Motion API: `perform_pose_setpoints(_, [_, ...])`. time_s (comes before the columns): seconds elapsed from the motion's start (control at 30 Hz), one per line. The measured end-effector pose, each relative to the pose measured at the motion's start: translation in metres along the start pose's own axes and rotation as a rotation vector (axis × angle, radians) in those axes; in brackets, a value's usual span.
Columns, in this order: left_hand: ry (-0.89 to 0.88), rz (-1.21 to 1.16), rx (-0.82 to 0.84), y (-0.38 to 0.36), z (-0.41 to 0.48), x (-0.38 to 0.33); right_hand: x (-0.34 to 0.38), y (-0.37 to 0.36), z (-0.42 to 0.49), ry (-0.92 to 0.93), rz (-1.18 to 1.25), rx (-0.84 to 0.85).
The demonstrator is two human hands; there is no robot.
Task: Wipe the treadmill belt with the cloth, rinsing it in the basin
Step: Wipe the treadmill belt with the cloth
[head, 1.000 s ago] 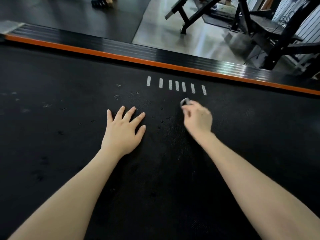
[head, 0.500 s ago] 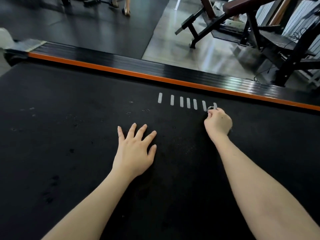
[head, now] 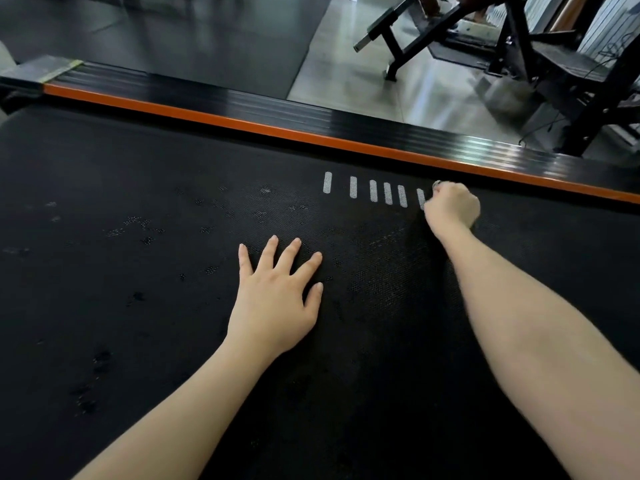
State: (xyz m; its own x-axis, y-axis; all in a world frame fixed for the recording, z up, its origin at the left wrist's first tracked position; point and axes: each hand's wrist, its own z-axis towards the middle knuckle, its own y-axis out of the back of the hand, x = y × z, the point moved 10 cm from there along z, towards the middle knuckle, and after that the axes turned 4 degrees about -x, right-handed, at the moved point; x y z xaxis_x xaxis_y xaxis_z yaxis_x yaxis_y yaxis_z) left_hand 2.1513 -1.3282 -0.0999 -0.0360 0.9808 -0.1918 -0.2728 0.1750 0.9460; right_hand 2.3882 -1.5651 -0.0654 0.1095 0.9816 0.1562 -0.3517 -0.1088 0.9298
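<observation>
Gripping: the right grip (head: 452,206) is closed to a tight fist, its fingers curled round the cloth (head: 437,183) and its underside down on the treadmill belt (head: 138,306).
Cloth visible: only a small pale-grey edge shows at the far side of the fist; the rest is hidden inside the fingers.
Left grip: the left grip (head: 273,299) lies wide open, palm down, fingers straight and spread. It holds nothing and presses flat on the belt, nearer the person and apart from the right grip.
Change from earlier frames: one second ago the right grip lay below the middle of the row of white dashes (head: 373,190), close to the left grip. It now sits at the right-hand end of that row, nearer the orange strip (head: 277,131). Half a second ago the last dash was still partly visible; it is now covered, and six dashes show. The left grip keeps the same flat, spread pose.
Cloth position: at the far tip of the right grip, just beside the last visible dash, near the orange strip but not touching it.
Belt surface: black and textured, with pale specks and blotches to the left of the left grip.
Surroundings: a black ribbed side rail (head: 242,98) runs beyond the strip, and a weight bench (head: 391,46) stands on the floor behind it.
</observation>
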Motion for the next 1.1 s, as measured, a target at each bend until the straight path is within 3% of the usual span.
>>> perform_pose_setpoints(0.1, [0.0, -0.002, -0.007, 0.0, 0.003, -0.002, 0.042, -0.001, 0.002, -0.091, -0.004, 0.023])
perform_pose_setpoints(0.17, [-0.004, -0.003, -0.012, 0.0, 0.003, -0.001, 0.104, -0.007, -0.008, 0.099, 0.088, 0.047])
perform_pose_setpoints(0.23, [-0.002, -0.015, -0.02, 0.0, 0.002, 0.002, 0.171, -0.014, -0.039, 0.413, 0.193, 0.068])
perform_pose_setpoints(0.3, [-0.011, -0.026, -0.027, 0.001, 0.0, 0.003, 0.194, -0.013, -0.057, 0.625, 0.268, 0.082])
perform_pose_setpoints(0.37, [-0.014, -0.032, -0.03, 0.001, -0.001, 0.005, 0.163, -0.015, -0.036, 0.638, 0.236, 0.062])
perform_pose_setpoints(0.5, [-0.014, -0.024, -0.036, 0.0, 0.0, 0.003, 0.039, -0.018, 0.031, 0.278, 0.083, -0.016])
perform_pose_setpoints(0.63, [-0.003, 0.002, -0.039, -0.002, 0.001, 0.0, 0.058, -0.024, 0.028, 0.212, 0.102, -0.013])
perform_pose_setpoints(0.9, [0.006, 0.008, -0.007, -0.002, 0.001, 0.003, 0.135, 0.009, -0.081, 0.669, 0.326, 0.025])
perform_pose_setpoints(1.1, [0.001, -0.022, 0.037, -0.001, -0.002, 0.005, 0.093, 0.051, -0.193, 1.015, 0.44, 0.122])
